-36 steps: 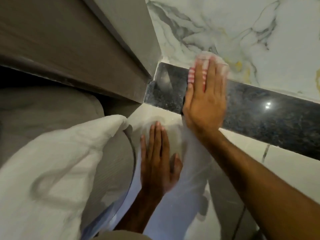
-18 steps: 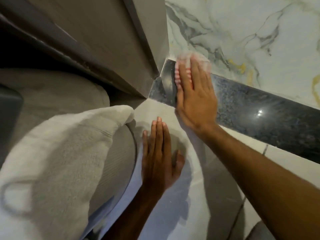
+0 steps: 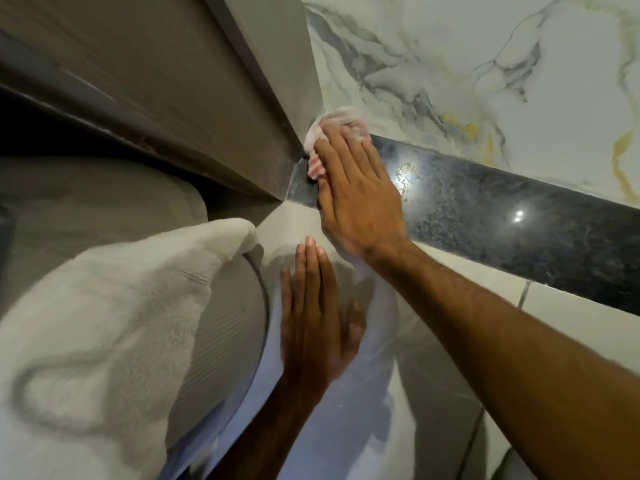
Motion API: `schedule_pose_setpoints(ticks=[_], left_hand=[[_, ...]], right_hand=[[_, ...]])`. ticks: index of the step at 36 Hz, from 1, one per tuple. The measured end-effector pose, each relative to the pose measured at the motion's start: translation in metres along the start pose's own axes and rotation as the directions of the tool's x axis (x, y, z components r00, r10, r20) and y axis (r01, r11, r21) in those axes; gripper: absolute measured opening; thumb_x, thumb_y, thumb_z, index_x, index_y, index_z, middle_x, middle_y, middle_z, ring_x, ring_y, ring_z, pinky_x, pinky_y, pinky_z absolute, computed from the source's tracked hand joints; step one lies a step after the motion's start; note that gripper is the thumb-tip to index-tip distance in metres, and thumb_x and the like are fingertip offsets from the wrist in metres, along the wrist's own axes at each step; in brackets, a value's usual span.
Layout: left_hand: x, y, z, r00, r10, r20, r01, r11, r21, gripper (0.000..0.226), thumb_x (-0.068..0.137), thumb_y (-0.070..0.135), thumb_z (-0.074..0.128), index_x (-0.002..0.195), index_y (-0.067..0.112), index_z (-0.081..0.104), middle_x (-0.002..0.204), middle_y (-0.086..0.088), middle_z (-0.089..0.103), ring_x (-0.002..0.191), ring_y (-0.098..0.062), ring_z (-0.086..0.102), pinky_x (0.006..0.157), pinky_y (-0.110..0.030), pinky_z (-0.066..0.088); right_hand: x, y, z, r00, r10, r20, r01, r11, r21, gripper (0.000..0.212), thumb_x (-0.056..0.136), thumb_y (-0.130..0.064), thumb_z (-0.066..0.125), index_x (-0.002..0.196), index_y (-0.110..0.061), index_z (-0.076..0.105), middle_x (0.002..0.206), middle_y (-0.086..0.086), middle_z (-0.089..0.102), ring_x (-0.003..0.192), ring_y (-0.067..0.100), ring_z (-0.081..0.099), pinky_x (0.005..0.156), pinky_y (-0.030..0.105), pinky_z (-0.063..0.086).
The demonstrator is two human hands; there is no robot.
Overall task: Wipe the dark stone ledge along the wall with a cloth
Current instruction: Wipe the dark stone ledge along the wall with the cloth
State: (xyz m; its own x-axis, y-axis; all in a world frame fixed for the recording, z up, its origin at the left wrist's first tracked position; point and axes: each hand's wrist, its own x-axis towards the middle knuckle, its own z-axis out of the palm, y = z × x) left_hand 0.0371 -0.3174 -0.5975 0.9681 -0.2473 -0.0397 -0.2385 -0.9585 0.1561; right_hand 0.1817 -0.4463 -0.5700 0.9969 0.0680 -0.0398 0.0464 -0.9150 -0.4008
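white towel [image 3: 104, 323] lower left, folded, draped over a grey ribbed surface [image 3: 225, 323]. marble wall [image 3: 485, 64] upper right, grey and gold veins. grey door frame [image 3: 207, 81] upper left, meets the wall at the corner. pale tiles [image 3: 433, 393] below, with grout lines

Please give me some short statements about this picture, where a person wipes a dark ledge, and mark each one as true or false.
1. The right hand presses a cloth on the dark ledge. True.
2. The cloth is at the far right end of the ledge. False: it is at the left end, in the corner by the grey panel.
3. The left hand holds a second cloth. False: it lies flat and open on the pale surface below the ledge, holding nothing.
4. The cloth has red and white stripes at one edge. True.
5. A white towel lies at the lower left. True.
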Motion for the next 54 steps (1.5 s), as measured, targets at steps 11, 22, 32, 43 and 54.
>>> schedule_pose_setpoints(ticks=[11, 22, 32, 43, 54], left_hand=[[0.001, -0.001, -0.001, 1.000, 0.007, 0.015, -0.007, 1.000, -0.012, 0.080, 0.106, 0.048, 0.040, 0.167, -0.003, 0.032, 0.178, -0.024, 0.024, 0.169, -0.038, 0.020, 0.138, -0.058, 0.021], [0.000, -0.001, 0.004, 1.000, 0.011, -0.004, -0.011, 1.000, 0.011, 0.086, 0.107, 0.059, 0.044, 0.169, 0.001, 0.032, 0.179, -0.021, 0.024, 0.169, -0.035, 0.020, 0.136, -0.060, 0.024], [0.000, -0.004, 0.008, 0.999, 0.032, -0.017, -0.031, 0.999, 0.017, 0.081, 0.114, 0.059, 0.028, 0.170, 0.000, 0.030, 0.180, -0.022, 0.023, 0.170, -0.035, 0.018, 0.136, -0.062, 0.023], [0.000, -0.005, 0.004, 0.997, 0.076, -0.024, -0.076, 0.997, 0.012, 0.072, 0.113, 0.047, 0.035, 0.170, 0.003, 0.030, 0.180, -0.021, 0.025, 0.168, -0.037, 0.022, 0.133, -0.065, 0.025], [0.002, -0.003, -0.006, 0.994, 0.100, 0.037, -0.102, 0.994, 0.033, 0.071, 0.111, 0.041, 0.030, 0.170, 0.001, 0.028, 0.179, -0.023, 0.024, 0.167, -0.039, 0.024, 0.135, -0.064, 0.024]], right_hand=[[0.040, 0.004, -0.006, 0.990, 0.138, 0.015, -0.137, 0.987, -0.084, 0.063, 0.117, -0.039, 0.035, 0.173, -0.015, 0.024, 0.178, 0.013, 0.029, 0.168, 0.031, 0.025, 0.142, 0.045, 0.008], [-0.067, 0.002, 0.002, 0.996, -0.086, 0.039, 0.089, 0.992, -0.085, 0.065, 0.116, -0.043, 0.026, 0.174, -0.015, 0.024, 0.183, 0.011, 0.019, 0.172, 0.027, 0.017, 0.140, 0.051, 0.022], [-0.036, -0.005, 0.004, 0.999, -0.036, 0.030, 0.038, 0.995, -0.088, 0.065, 0.118, -0.040, 0.029, 0.176, -0.016, 0.012, 0.185, 0.012, 0.007, 0.173, 0.027, 0.006, 0.142, 0.048, 0.012], [-0.061, 0.024, -0.014, 0.942, 0.315, -0.113, -0.325, 0.943, -0.073, 0.063, 0.118, -0.039, 0.031, 0.176, -0.020, 0.016, 0.185, 0.007, 0.009, 0.173, 0.024, 0.007, 0.143, 0.043, 0.008], [-0.150, 0.016, -0.004, 0.999, 0.049, -0.015, -0.051, 0.992, -0.117, 0.061, 0.116, -0.035, 0.040, 0.174, -0.018, 0.026, 0.183, 0.007, 0.019, 0.172, 0.023, 0.015, 0.142, 0.045, 0.016]])
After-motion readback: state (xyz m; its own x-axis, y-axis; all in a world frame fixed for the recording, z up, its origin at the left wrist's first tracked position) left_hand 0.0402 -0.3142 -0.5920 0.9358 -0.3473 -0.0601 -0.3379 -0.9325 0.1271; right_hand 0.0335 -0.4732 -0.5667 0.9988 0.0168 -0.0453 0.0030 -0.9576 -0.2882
